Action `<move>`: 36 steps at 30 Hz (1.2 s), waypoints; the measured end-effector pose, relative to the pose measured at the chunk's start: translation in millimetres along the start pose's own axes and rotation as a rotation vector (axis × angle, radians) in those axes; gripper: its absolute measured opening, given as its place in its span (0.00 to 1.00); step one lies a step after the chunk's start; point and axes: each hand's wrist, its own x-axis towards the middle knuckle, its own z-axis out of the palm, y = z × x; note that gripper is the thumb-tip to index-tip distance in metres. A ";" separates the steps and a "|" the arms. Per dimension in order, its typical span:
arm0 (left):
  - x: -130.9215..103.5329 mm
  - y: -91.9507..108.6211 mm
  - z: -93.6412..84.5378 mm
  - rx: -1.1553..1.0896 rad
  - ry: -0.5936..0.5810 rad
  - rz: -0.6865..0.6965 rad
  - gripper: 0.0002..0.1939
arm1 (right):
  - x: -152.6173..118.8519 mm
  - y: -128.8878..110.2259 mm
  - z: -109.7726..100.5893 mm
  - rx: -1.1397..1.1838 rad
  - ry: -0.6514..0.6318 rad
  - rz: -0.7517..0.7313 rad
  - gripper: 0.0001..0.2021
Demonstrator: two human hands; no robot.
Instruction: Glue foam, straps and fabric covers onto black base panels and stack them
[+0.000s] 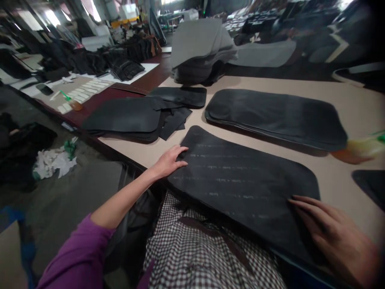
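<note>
A cluttered workshop floor stretches away behind a tan-topped table (337, 174), where, beyond both my hands, a tall heap of grey sheets (195, 44) rises near the far edge. Closest to me, at the table's near edge, lies a broad black panel (228, 168) with rounded corners and rows of faint pale marks, spanning the gap between my two hands; whether more lie beneath it, I cannot be sure. Ahead of the right hand sits a neat stack of black panels (276, 114); beyond the left hand, a looser black pile (126, 114), with small dark scraps (174, 120) at its side. Past the right hand, near the stack's corner, a blurred amber container (357, 150) rests on the tabletop. My left hand (168, 160) is loosely open, fingers parted, their tips on the panel's left end. My right hand (333, 228) lays its fingertips on the panel's other end; its thumb is hidden, so I cannot tell how far it is open or whether it pinches anything. I judge this a moment of positioning or steadying; any shift from here would call for light, even contact at both ends, lest the panel skew or buckle.
</note>
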 end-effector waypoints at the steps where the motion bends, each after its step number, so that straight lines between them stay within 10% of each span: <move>1: -0.9 0.6 0.5 0.008 -0.002 -0.001 0.26 | 0.4 0.4 0.6 0.006 -0.003 0.006 0.16; 11: -9.9 7.3 0.2 0.150 -0.043 -0.034 0.25 | 4.2 -6.4 -3.1 0.064 0.017 0.002 0.16; 17: -12.0 51.3 4.5 0.534 0.137 -0.051 0.25 | 9.7 -15.9 -8.7 0.046 0.076 -0.016 0.15; 22: 24.0 84.3 44.0 0.271 -0.225 0.276 0.35 | 13.1 -17.0 -8.0 0.021 0.106 -0.058 0.16; 31: 39.1 49.7 77.5 0.482 -0.222 0.264 0.38 | 6.8 -43.3 -27.5 0.000 0.024 0.046 0.23; 36: 36.9 31.7 83.5 0.579 -0.224 0.320 0.38 | 28.9 -98.2 -35.3 -0.083 0.105 0.230 0.20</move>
